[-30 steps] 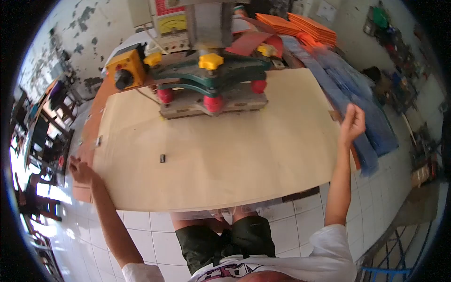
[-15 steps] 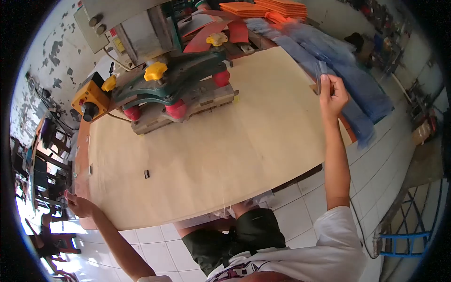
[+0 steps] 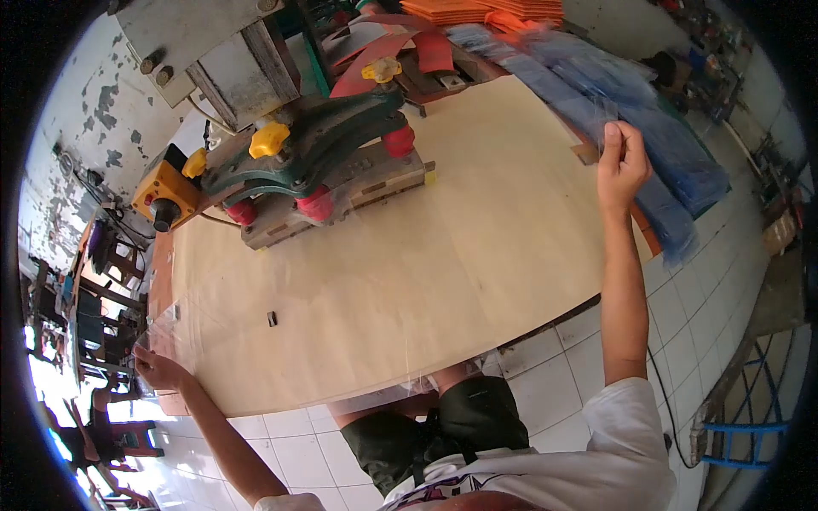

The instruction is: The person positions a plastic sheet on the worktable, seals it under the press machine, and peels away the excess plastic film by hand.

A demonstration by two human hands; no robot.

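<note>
My left hand (image 3: 162, 372), at the table's left front corner, pinches the edge of a thin clear plastic sheet (image 3: 181, 334). Out over the far right edge, my right hand (image 3: 624, 166) is closed with thumb against fingers on clear plastic too; whether it is the same sheet I cannot tell. Faint film creases show across the tan work surface (image 3: 409, 281) and at its front edge. Between my hands, at the back left, stands a press with a green frame (image 3: 315, 153), yellow knobs and red cushions above a metal bar (image 3: 341, 192).
A small dark piece (image 3: 272, 318) lies on the surface. At the press's left is an orange control box (image 3: 166, 189) with a black knob. Blue translucent plastic (image 3: 613, 102) is piled along the right, with orange stacks (image 3: 477, 13) behind it. Another person's hand (image 3: 371, 8) shows at the back.
The view has shifted slightly. My right hand has moved a little outward and the plastic above it looks flatter and fainter. More clear film shows beside my left hand.
</note>
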